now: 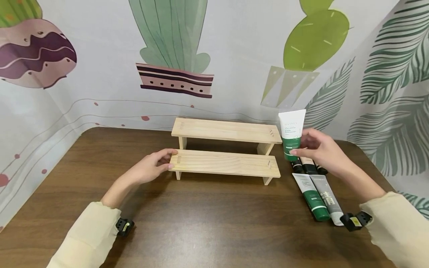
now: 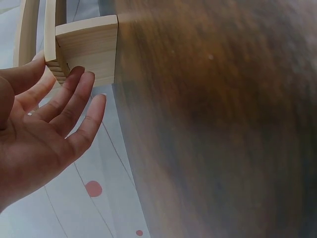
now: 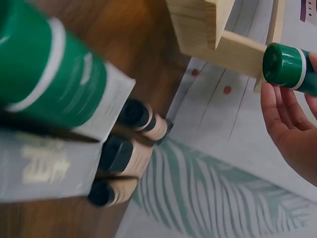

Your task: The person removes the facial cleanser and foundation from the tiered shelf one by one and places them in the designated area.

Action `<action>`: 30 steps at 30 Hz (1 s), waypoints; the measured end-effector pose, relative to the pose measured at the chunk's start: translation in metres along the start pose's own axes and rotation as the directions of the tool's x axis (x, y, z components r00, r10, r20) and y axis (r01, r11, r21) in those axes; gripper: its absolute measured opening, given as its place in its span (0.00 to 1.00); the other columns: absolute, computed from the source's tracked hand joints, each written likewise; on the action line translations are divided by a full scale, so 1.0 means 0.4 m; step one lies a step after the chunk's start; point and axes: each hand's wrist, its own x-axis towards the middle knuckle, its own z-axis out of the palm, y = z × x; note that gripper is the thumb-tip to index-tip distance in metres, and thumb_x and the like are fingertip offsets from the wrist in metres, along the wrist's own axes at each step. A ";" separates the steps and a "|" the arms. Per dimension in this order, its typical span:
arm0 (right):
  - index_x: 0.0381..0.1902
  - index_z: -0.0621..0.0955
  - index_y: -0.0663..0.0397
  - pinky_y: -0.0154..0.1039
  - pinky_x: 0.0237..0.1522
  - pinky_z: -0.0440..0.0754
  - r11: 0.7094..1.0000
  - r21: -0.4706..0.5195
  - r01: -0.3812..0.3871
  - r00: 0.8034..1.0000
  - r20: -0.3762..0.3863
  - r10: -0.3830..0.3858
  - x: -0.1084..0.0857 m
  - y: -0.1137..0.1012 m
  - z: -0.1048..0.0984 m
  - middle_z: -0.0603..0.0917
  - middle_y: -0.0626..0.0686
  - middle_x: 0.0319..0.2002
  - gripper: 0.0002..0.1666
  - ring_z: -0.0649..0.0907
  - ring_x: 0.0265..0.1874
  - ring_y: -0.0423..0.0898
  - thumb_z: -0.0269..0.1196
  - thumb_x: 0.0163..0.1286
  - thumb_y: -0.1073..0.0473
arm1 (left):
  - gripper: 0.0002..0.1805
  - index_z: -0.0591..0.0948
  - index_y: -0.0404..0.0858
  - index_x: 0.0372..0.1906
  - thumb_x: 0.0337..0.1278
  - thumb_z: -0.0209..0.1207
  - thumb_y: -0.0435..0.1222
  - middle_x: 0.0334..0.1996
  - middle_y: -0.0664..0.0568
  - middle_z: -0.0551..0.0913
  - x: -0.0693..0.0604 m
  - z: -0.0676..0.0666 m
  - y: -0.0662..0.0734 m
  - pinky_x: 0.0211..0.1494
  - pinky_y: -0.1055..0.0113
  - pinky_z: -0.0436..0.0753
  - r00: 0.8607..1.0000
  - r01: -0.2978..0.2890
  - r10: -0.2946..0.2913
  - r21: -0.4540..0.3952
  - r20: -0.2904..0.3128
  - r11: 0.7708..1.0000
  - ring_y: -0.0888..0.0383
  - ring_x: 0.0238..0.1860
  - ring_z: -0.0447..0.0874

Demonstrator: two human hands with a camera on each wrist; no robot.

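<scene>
In the head view my left hand (image 1: 149,166) grips the left end of the lower step of a two-step wooden shelf (image 1: 224,162). The left wrist view shows the thumb and forefinger at the plank's end (image 2: 51,59), the other fingers (image 2: 88,106) loosely spread beside the leg. My right hand (image 1: 323,149) holds a white and green squeeze tube (image 1: 292,128) upright, cap down, just past the shelf's right end. In the right wrist view its green cap (image 3: 277,64) faces the camera, with the fingers (image 3: 280,106) around the tube's side.
On the table (image 1: 201,216) at the right lie another white and green tube (image 1: 311,197) and a grey tube (image 1: 326,197), side by side. Behind them are several small dark-capped containers (image 1: 307,165). A printed cloth (image 1: 234,56) hangs close behind the shelf.
</scene>
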 end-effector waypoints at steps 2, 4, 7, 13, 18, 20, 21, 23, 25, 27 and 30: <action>0.46 0.72 0.57 0.33 0.31 0.75 1.000 -0.027 -0.002 1.000 0.007 0.002 -0.016 0.012 -0.011 0.80 0.52 0.35 0.21 0.79 0.33 0.39 0.67 0.57 0.59 | 0.21 0.68 0.29 0.59 0.60 0.53 0.28 0.40 0.42 0.78 0.000 0.000 -0.001 0.45 0.56 0.73 1.000 0.005 -0.005 0.004 0.002 1.000 0.50 0.41 0.77; 0.45 0.73 0.57 0.34 0.30 0.74 0.997 -0.071 -0.013 1.000 0.010 0.014 -0.032 0.024 -0.022 0.80 0.53 0.35 0.21 0.78 0.32 0.39 0.67 0.57 0.58 | 0.21 0.68 0.29 0.59 0.60 0.53 0.28 0.40 0.42 0.78 0.000 -0.001 0.000 0.45 0.56 0.73 1.000 0.003 -0.003 0.011 0.005 1.000 0.50 0.42 0.78; 0.44 0.73 0.57 0.33 0.30 0.75 0.994 -0.105 -0.026 0.999 0.020 0.028 -0.056 0.046 -0.037 0.79 0.53 0.35 0.21 0.79 0.31 0.39 0.68 0.56 0.57 | 0.21 0.67 0.30 0.59 0.61 0.53 0.28 0.42 0.41 0.79 0.000 -0.002 0.004 0.46 0.56 0.73 1.000 0.007 -0.007 0.015 0.009 1.000 0.50 0.43 0.77; 0.44 0.73 0.60 0.33 0.30 0.77 0.993 -0.108 -0.046 0.998 0.032 0.050 -0.102 0.102 -0.067 0.80 0.53 0.34 0.20 0.80 0.31 0.38 0.67 0.56 0.60 | 0.21 0.67 0.30 0.59 0.61 0.53 0.28 0.42 0.41 0.78 -0.001 -0.002 0.006 0.46 0.56 0.73 1.000 0.011 -0.011 0.016 0.012 1.000 0.49 0.44 0.77; 0.45 0.71 0.65 0.37 0.28 0.79 0.989 -0.099 -0.108 0.993 0.046 0.113 -0.141 0.148 -0.094 0.80 0.55 0.34 0.21 0.80 0.29 0.37 0.66 0.58 0.62 | 0.21 0.67 0.29 0.59 0.60 0.53 0.28 0.41 0.41 0.78 -0.001 -0.001 0.002 0.46 0.56 0.73 1.000 0.012 -0.012 0.017 0.008 1.000 0.49 0.43 0.77; 0.45 0.70 0.66 0.37 0.27 0.79 0.987 -0.099 -0.127 0.990 0.045 0.132 -0.157 0.165 -0.103 0.80 0.55 0.33 0.21 0.80 0.27 0.39 0.65 0.58 0.63 | 0.21 0.67 0.30 0.59 0.60 0.53 0.28 0.40 0.42 0.78 -0.001 -0.002 0.002 0.45 0.56 0.73 1.000 0.015 -0.016 0.014 0.007 1.000 0.49 0.42 0.77; 0.45 0.70 0.66 0.38 0.27 0.79 0.986 -0.093 -0.135 0.989 0.041 0.139 -0.166 0.174 -0.106 0.80 0.54 0.32 0.21 0.80 0.26 0.40 0.65 0.58 0.63 | 0.21 0.67 0.30 0.59 0.60 0.53 0.29 0.40 0.42 0.78 -0.002 -0.002 0.003 0.45 0.56 0.73 1.000 0.017 -0.017 0.015 0.007 1.000 0.49 0.42 0.77; 0.43 0.70 0.66 0.38 0.26 0.78 0.985 -0.082 -0.149 0.988 0.039 0.152 -0.183 0.191 -0.113 0.79 0.53 0.30 0.20 0.79 0.24 0.42 0.65 0.58 0.64 | 0.22 0.67 0.30 0.59 0.61 0.53 0.29 0.41 0.43 0.78 -0.003 -0.004 0.002 0.45 0.57 0.73 1.000 0.022 -0.022 0.016 0.008 1.000 0.50 0.43 0.77; 0.41 0.70 0.66 0.38 0.26 0.78 0.985 -0.057 -0.162 0.986 0.040 0.165 -0.200 0.209 -0.117 0.78 0.51 0.29 0.18 0.79 0.23 0.44 0.65 0.57 0.66 | 0.22 0.67 0.31 0.59 0.61 0.53 0.30 0.41 0.43 0.78 -0.003 -0.005 0.002 0.45 0.57 0.73 1.000 0.019 -0.019 0.020 0.009 1.000 0.50 0.43 0.77; 0.40 0.70 0.66 0.38 0.26 0.78 0.983 -0.038 -0.178 0.983 0.041 0.180 -0.216 0.227 -0.121 0.76 0.50 0.29 0.16 0.79 0.23 0.44 0.65 0.57 0.67 | 0.22 0.67 0.31 0.59 0.61 0.53 0.30 0.41 0.43 0.78 -0.003 -0.005 0.001 0.46 0.56 0.73 1.000 0.013 -0.013 0.023 0.011 1.000 0.50 0.43 0.77; 0.39 0.70 0.67 0.37 0.25 0.78 0.978 -0.029 -0.205 0.978 0.041 0.206 -0.241 0.253 -0.124 0.75 0.50 0.29 0.16 0.78 0.23 0.42 0.64 0.57 0.69 | 0.22 0.67 0.30 0.59 0.61 0.53 0.30 0.42 0.42 0.78 -0.002 -0.004 -0.001 0.46 0.56 0.73 1.000 0.005 -0.006 0.021 0.011 1.000 0.49 0.43 0.77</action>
